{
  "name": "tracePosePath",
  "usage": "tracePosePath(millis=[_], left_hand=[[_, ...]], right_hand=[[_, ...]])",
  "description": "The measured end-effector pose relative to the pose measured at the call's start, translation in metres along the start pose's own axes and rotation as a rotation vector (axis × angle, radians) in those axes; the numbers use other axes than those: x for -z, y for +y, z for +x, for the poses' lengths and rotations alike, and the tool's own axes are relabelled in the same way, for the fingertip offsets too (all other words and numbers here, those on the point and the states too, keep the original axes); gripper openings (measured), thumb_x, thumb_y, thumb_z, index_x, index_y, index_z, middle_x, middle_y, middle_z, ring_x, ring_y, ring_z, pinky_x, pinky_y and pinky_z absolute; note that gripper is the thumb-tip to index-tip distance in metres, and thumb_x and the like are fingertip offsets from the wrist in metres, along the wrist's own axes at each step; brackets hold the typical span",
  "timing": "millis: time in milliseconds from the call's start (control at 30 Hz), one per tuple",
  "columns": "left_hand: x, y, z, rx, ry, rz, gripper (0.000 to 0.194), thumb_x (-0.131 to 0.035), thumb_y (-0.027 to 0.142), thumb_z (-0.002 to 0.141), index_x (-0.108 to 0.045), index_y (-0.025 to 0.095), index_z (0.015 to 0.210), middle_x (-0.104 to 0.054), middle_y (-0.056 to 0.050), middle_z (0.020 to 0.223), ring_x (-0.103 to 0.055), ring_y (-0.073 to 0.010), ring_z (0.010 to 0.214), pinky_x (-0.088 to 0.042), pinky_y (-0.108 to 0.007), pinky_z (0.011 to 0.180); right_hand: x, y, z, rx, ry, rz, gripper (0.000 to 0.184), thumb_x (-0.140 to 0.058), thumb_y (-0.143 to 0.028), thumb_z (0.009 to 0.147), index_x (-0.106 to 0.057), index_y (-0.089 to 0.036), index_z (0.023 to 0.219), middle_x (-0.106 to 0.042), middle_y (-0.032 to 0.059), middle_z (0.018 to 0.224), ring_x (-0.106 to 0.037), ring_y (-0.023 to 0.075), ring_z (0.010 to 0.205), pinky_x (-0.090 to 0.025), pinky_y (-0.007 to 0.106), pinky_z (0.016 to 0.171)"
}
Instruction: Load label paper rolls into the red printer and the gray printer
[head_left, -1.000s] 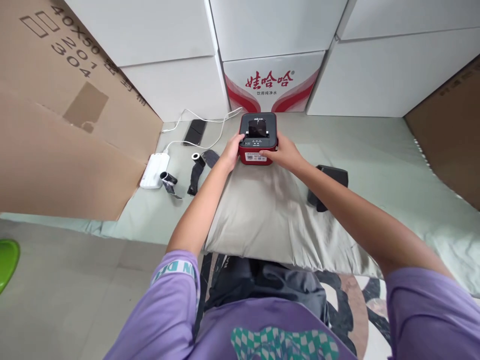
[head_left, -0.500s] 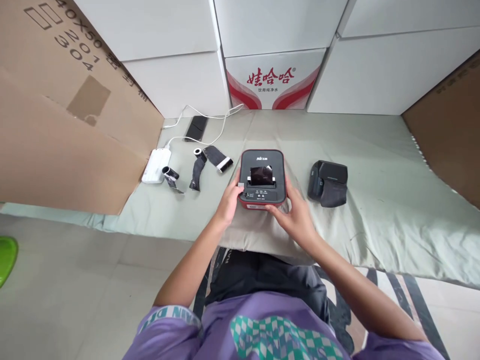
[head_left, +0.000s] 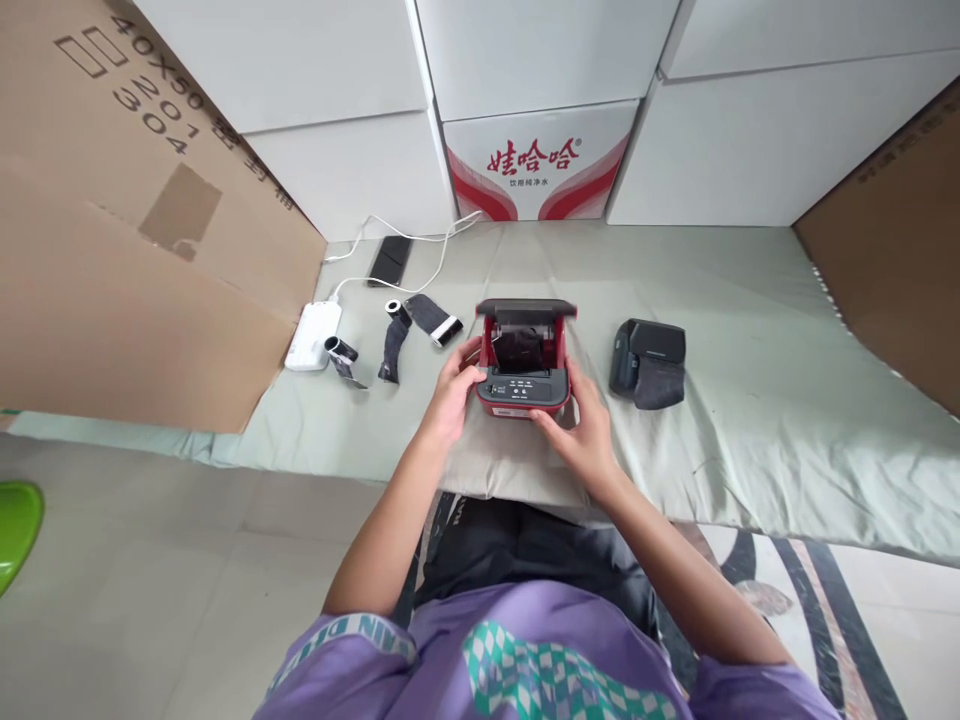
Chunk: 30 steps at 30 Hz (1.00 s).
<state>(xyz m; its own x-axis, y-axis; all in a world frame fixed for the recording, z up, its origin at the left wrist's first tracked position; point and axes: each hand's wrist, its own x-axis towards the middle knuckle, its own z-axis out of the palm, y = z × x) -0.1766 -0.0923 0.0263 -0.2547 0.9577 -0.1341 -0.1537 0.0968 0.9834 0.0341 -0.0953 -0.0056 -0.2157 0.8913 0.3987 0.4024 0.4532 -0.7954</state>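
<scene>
Fingers of left hand (head_left: 450,402) and right hand (head_left: 589,435) grasp label printer (head_left: 526,388): likely rigid, fairly light; grip base sides, not raised lid (head_left: 526,307).

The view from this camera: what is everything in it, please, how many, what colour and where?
Open-lidded device: one, red and black, between the hands
Smaller device: one, black, right
Dark strips: three, black, left; two partly rolled
Flat slab: one, black, back left
Plugged-in pack: one, white, left
Cable: at least one, white, back left
Plain boxes: five, white, back
Printed box: one, white and red, back centre
Cartons: two, brown, both sides
Cloth: one, grey-green, under the devices
Green object: one, left edge, cut off
Floor: pale, patterned at right
Trousers: dark, bottom
Shirt: one, purple, bottom
Hands: two, bare, centre
</scene>
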Motion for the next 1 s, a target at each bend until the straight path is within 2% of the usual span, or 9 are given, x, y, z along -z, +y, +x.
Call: tracePosePath(millis=[233, 367, 467, 533, 667, 733, 833, 933, 1000], left_hand=[[0.002, 0.001, -0.001, -0.002, -0.016, -0.035, 0.059, -0.061, 0.024, 0.07, -0.062, 0.025, 0.129, -0.063, -0.006, 0.148, -0.06, -0.0264, 0.133, -0.054, -0.035, 0.1], [0.006, 0.006, 0.008, -0.071, -0.021, 0.065, 0.053, -0.061, 0.024, 0.073, -0.067, 0.025, 0.126, -0.068, -0.006, 0.14, -0.06, -0.0276, 0.132, -0.053, -0.037, 0.101], [0.009, 0.024, 0.027, -0.287, -0.028, 0.363, 0.033, -0.064, 0.025, 0.08, -0.078, 0.023, 0.109, -0.071, -0.008, 0.129, -0.062, -0.0287, 0.125, -0.048, -0.042, 0.107], [0.006, 0.043, 0.042, -0.413, -0.097, 0.645, 0.023, -0.066, 0.022, 0.08, -0.083, 0.024, 0.096, -0.076, -0.009, 0.119, -0.063, -0.0303, 0.119, -0.045, -0.044, 0.11], [-0.016, 0.079, 0.062, -0.424, -0.475, 1.102, 0.021, -0.069, 0.025, 0.081, -0.085, 0.027, 0.094, -0.081, -0.007, 0.097, -0.069, -0.0293, 0.097, -0.049, -0.04, 0.096], [-0.031, 0.087, 0.064, -0.41, -0.579, 1.272, 0.02, -0.067, 0.032, 0.086, -0.084, 0.027, 0.095, -0.081, -0.006, 0.094, -0.07, -0.0266, 0.091, -0.05, -0.036, 0.089], [-0.045, 0.087, 0.061, -0.427, -0.548, 1.456, 0.025, -0.06, 0.035, 0.091, -0.083, 0.025, 0.093, -0.082, -0.008, 0.096, -0.072, -0.0249, 0.092, -0.049, -0.033, 0.085], [-0.047, 0.083, 0.058, -0.428, -0.509, 1.506, 0.027, -0.056, 0.03, 0.092, -0.082, 0.024, 0.096, -0.082, -0.009, 0.101, -0.073, -0.0253, 0.092, -0.048, -0.033, 0.082], [-0.046, 0.083, 0.057, -0.374, -0.481, 1.515, 0.026, -0.057, 0.028, 0.09, -0.082, 0.024, 0.096, -0.082, -0.009, 0.098, -0.073, -0.0257, 0.089, -0.049, -0.033, 0.08]], right_hand=[[0.0, 0.003, 0.001, 0.017, 0.008, 0.043, 0.084, -0.07, -0.057, 0.092, -0.037, -0.03, 0.164, -0.054, 0.0157, 0.158, -0.056, 0.0385, 0.141, -0.047, 0.063, 0.116], [0.0, 0.005, 0.0, 0.003, 0.0, 0.036, 0.083, -0.07, -0.057, 0.092, -0.038, -0.029, 0.163, -0.055, 0.0162, 0.157, -0.058, 0.0378, 0.139, -0.048, 0.062, 0.115], [0.0, 0.005, 0.0, 0.019, 0.007, 0.032, 0.082, -0.071, -0.055, 0.093, -0.039, -0.027, 0.163, -0.056, 0.0163, 0.157, -0.059, 0.0365, 0.138, -0.049, 0.06, 0.114], [0.0, 0.006, 0.0, 0.038, 0.017, 0.028, 0.08, -0.071, -0.052, 0.093, -0.04, -0.026, 0.162, -0.056, 0.0167, 0.156, -0.059, 0.0358, 0.138, -0.05, 0.058, 0.114], [-0.001, 0.01, 0.0, 0.079, 0.034, 0.008, 0.079, -0.071, -0.051, 0.094, -0.04, -0.026, 0.162, -0.058, 0.0169, 0.155, -0.06, 0.0353, 0.137, -0.051, 0.057, 0.113], [-0.002, 0.012, 0.0, 0.091, 0.042, 0.002, 0.079, -0.071, -0.051, 0.094, -0.039, -0.026, 0.163, -0.057, 0.0167, 0.155, -0.06, 0.0355, 0.138, -0.052, 0.057, 0.112], [-0.002, 0.015, 0.0, 0.107, 0.036, 0.001, 0.08, -0.069, -0.051, 0.095, -0.037, -0.028, 0.164, -0.056, 0.0162, 0.156, -0.059, 0.036, 0.139, -0.053, 0.058, 0.111], [-0.002, 0.016, 0.001, 0.128, 0.03, -0.006, 0.08, -0.068, -0.053, 0.096, -0.035, -0.029, 0.165, -0.055, 0.0156, 0.157, -0.058, 0.0368, 0.14, -0.053, 0.059, 0.111], [-0.003, 0.017, 0.001, 0.127, 0.027, -0.008, 0.081, -0.067, -0.055, 0.096, -0.034, -0.029, 0.165, -0.055, 0.0154, 0.157, -0.058, 0.0374, 0.14, -0.053, 0.06, 0.111]])
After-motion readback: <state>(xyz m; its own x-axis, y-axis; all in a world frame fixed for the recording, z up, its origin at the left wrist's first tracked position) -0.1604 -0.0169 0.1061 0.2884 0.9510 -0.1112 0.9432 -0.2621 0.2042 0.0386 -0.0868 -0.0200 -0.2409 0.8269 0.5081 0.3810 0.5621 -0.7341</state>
